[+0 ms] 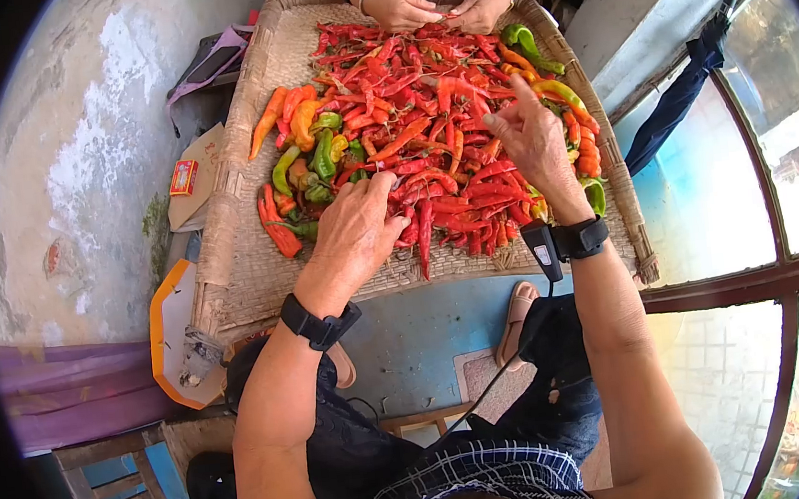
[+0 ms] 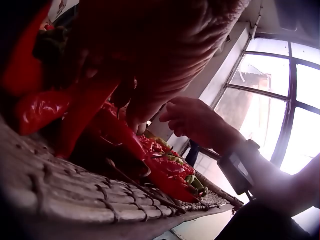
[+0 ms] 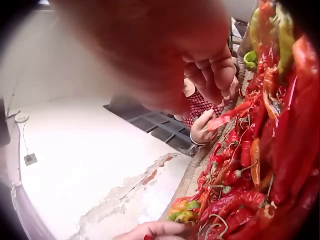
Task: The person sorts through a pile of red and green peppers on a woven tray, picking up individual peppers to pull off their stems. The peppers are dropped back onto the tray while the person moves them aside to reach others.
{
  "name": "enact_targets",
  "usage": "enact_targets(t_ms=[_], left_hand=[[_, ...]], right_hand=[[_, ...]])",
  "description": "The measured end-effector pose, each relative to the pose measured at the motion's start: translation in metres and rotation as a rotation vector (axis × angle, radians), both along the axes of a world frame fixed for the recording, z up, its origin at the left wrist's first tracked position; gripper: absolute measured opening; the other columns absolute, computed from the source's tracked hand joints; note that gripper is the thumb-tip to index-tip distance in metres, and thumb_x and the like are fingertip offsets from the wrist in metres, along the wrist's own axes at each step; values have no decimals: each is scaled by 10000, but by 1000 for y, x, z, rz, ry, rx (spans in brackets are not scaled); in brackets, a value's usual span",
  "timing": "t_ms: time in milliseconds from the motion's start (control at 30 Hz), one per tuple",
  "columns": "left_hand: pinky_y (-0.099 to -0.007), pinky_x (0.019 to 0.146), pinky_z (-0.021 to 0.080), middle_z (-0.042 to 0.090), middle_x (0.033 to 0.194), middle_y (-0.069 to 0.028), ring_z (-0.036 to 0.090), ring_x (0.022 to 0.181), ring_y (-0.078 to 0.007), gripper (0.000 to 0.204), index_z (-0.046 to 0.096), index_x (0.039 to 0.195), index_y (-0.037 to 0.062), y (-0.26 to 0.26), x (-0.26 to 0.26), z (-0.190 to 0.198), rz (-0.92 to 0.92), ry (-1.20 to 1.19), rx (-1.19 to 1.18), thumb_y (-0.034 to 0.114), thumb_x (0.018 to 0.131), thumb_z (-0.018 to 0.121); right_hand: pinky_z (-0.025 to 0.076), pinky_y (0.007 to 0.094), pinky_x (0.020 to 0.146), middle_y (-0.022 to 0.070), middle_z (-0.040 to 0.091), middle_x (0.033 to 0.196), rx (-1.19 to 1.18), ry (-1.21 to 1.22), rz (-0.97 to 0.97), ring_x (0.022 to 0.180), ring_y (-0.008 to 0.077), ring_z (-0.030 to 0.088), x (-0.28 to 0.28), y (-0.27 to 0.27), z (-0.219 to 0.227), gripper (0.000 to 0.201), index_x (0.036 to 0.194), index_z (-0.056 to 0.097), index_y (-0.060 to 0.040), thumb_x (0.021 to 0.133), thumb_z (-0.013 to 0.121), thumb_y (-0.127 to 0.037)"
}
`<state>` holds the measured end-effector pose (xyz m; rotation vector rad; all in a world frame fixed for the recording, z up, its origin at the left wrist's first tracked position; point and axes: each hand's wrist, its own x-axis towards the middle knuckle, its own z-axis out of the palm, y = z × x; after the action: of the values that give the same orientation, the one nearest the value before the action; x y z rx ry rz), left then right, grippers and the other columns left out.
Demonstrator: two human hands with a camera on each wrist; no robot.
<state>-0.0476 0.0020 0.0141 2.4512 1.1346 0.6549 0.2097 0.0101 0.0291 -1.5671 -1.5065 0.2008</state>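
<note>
A heap of mostly red chili peppers [image 1: 428,141] lies in a large woven tray [image 1: 223,218]. At the heap's near left side, my left hand [image 1: 345,235] is low among the peppers, its fingers curled round a red chili pepper [image 2: 90,115] and partly in shadow in the left wrist view. My right hand [image 1: 543,144] is raised over the right part of the heap, index finger extended and thumb apart, with nothing seen between them. In the left wrist view the right hand [image 2: 197,122] is above the peppers with its fingers loosely bent.
Across the tray another person's hands [image 1: 400,9] hold a small red pepper. Green and orange peppers [image 1: 318,156] lie along the left side, more [image 1: 557,90] on the right. A wall stands left; a window and a folded umbrella [image 1: 678,93] are on the right.
</note>
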Motion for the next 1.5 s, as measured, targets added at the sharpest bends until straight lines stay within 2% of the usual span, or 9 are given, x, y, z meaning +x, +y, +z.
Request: enact_targets(t_ms=[167, 333, 567, 767, 933, 1167, 1233, 1300, 1500], left_hand=[[-440, 811, 465, 602, 986, -184, 564, 946, -373, 450, 460, 1163, 36, -2, 0, 7, -13, 21, -14, 127, 786, 688], [-442, 766, 475, 613, 966, -171, 579, 915, -363, 403, 475, 1113, 36, -2, 1, 5, -43, 104, 23, 103, 777, 687], [-424, 738, 483, 625, 904, -149, 593, 872, -346, 307, 512, 1024, 24, 1, -2, 6, -35, 30, 59, 119, 787, 682], [-415, 705, 470, 604, 831, -119, 580, 811, -318, 338, 523, 957, 53, -3, 11, -2, -85, 58, 165, 243, 765, 727], [-431, 723, 454, 591, 853, -110, 557, 834, -302, 391, 501, 973, 45, -7, 21, -6, -51, 105, 197, 250, 743, 742], [-424, 746, 466, 600, 897, -121, 560, 852, -308, 402, 514, 1053, 40, -8, 24, -6, -12, 126, 140, 169, 743, 734], [-420, 754, 469, 587, 910, -121, 559, 862, -308, 437, 524, 1121, 60, -10, 25, -5, -11, 128, 137, 156, 747, 728], [-418, 751, 468, 563, 894, -119, 555, 862, -308, 445, 531, 1164, 84, -9, 24, -6, -34, 88, 161, 131, 759, 710], [-419, 764, 462, 540, 864, -119, 554, 867, -307, 278, 591, 1045, 63, -4, 23, -12, -79, 144, 184, 74, 777, 666]], right_hand=[[515, 327, 659, 118, 649, 828, -149, -301, 448, 740, 226, 646, -20, -23, -8, 299, 1059, 644, -28, 784, 721, -117], [501, 436, 687, 148, 606, 820, -309, -549, 425, 836, 351, 612, -38, -35, -25, 146, 848, 615, -34, 763, 678, -134], [486, 430, 617, 136, 588, 728, -258, -632, 340, 730, 339, 619, -31, -39, -6, 75, 791, 575, -42, 754, 626, -82], [505, 392, 616, 129, 635, 684, -408, -169, 486, 671, 308, 649, -23, -39, -2, 94, 831, 625, -42, 764, 620, -108], [451, 254, 574, 24, 609, 706, -551, 186, 524, 636, 92, 567, -19, -43, 23, 79, 842, 624, -2, 805, 609, -70], [444, 209, 610, -12, 618, 808, -236, 836, 520, 694, 57, 552, 14, -32, 33, 195, 1059, 619, -37, 881, 629, -116], [481, 238, 652, 36, 647, 880, -87, 791, 456, 723, 101, 592, 10, -19, 16, 374, 1224, 543, -25, 914, 630, -214], [512, 291, 676, 93, 662, 965, -36, 248, 229, 769, 152, 622, 4, -14, 6, 485, 1314, 466, -7, 927, 617, -256], [518, 316, 664, 88, 663, 800, -398, -8, 463, 727, 162, 630, -37, -39, -1, 375, 1102, 619, 15, 852, 699, -253]])
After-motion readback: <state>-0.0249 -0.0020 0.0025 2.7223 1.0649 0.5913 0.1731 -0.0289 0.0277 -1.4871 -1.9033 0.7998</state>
